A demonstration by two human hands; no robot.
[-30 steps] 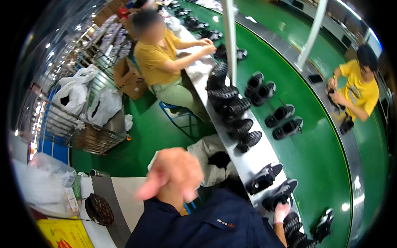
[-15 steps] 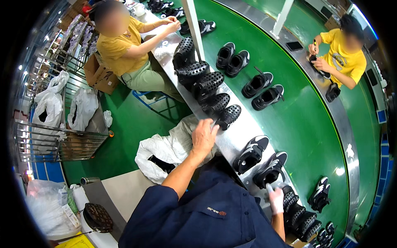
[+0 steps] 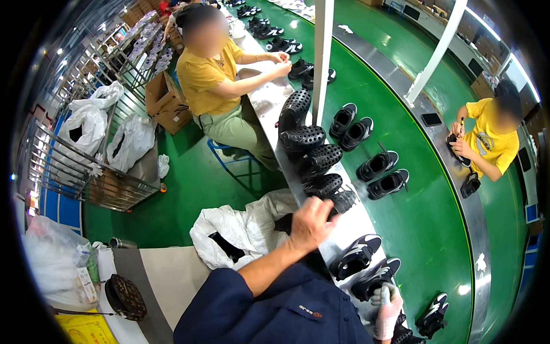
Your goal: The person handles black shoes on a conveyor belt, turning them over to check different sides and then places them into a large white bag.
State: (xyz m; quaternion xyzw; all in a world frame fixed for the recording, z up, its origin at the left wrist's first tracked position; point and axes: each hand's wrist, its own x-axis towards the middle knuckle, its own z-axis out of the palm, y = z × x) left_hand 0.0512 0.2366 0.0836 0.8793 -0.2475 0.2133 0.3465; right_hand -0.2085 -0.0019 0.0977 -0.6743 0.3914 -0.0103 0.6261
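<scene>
One bare left hand (image 3: 311,225) gripping perforated, rounded form (image 3: 344,201); gloved right hand (image 3: 388,309), grip unclear, near shoe (image 3: 375,280)

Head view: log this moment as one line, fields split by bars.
left hand: at holed black form | right hand: at black sneaker | grips: unclear | both items: on bench
</scene>
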